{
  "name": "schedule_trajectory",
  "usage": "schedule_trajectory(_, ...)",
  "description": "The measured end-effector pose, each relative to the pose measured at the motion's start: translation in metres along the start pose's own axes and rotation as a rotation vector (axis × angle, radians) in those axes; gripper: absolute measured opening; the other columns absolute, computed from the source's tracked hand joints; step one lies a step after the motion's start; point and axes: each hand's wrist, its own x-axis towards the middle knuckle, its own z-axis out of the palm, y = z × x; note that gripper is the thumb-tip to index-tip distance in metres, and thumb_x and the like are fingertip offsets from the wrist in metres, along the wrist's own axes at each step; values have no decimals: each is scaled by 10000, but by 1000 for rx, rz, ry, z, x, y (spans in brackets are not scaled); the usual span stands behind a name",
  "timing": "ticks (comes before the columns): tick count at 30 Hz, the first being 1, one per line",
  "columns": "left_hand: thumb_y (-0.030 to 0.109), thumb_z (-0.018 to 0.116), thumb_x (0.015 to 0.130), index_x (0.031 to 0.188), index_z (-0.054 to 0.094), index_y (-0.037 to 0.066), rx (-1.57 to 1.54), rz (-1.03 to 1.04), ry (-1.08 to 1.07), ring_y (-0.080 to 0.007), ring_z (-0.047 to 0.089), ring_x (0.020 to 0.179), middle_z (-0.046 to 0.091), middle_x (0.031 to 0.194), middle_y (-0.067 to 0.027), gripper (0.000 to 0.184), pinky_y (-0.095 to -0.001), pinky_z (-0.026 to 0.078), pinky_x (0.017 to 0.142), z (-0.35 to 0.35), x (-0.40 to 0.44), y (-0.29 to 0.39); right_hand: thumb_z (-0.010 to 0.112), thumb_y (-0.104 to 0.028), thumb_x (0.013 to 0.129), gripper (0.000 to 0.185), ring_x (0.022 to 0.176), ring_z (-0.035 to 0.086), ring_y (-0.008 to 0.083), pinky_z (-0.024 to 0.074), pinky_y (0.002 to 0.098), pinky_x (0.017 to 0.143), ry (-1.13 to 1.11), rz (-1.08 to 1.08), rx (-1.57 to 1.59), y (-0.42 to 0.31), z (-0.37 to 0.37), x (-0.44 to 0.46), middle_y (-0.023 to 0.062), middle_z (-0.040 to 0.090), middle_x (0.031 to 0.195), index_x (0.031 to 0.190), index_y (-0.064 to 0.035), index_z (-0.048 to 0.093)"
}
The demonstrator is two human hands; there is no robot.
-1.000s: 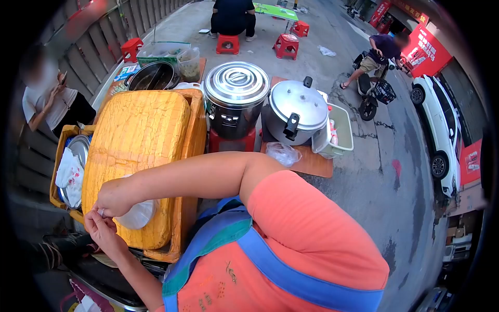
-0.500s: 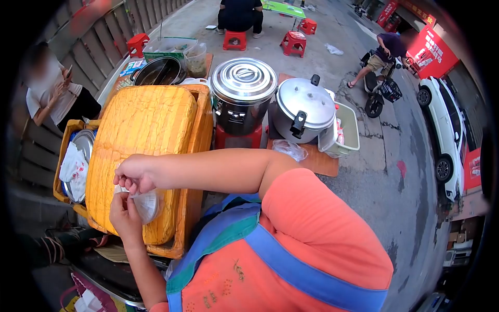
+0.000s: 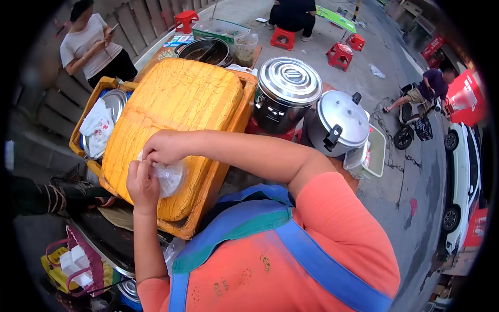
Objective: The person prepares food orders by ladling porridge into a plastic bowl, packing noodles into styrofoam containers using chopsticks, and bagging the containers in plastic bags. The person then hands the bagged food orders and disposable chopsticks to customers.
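Note:
Both hands meet above a large box wrapped in yellow tape [image 3: 179, 93]. My left hand [image 3: 143, 184] is raised with its fingers pinched at the top of a clear plastic bag [image 3: 170, 179]. From the right, my right hand [image 3: 163, 146] reaches across, its fingers closed on the same bag's gathered neck. The bag, with something round and pale inside, rests on or just over the box's lid. The fingertips partly cover the bag's top.
Behind the box are a steel pot [image 3: 289, 83], a pressure cooker [image 3: 343, 119], a pale green bin [image 3: 377, 153] and a dark pot [image 3: 204, 50]. A person with a phone [image 3: 93, 44] stands at the back left. Another sits on a red stool [image 3: 282, 39]; a third is on a bike.
The view has turned, so the box and pots sit farther right. My hands have stayed together at the bag's neck, with the left hand now more upright beside the right.

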Motion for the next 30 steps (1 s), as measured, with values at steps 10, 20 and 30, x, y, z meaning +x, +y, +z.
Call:
schedule_trajectory(10,21,645,675,843,623,34,-140,-38,173,-244,591,703,603,795,-101,171,-308,482,602,-5,-12,-13,623,-119,778,144,605,551,129,468,267,592,-180,-10,-37,5,-20,25,62,622,708,875,-19,659)
schedule_trajectory(20,10,701,663,788,618,42,-98,-24,99,-232,558,673,562,728,-83,153,-312,447,594,-29,-32,-14,599,-151,718,116,781,577,303,481,374,689,59,-277,-655,5,-8,12,112,595,801,746,-40,585)
schedule_trajectory(30,-6,667,719,822,637,32,-260,-185,219,-224,566,718,563,764,-95,114,-297,447,644,-39,11,-1,538,-183,870,194,745,594,197,465,292,701,308,-138,83,-4,25,-5,71,631,772,839,-29,651)
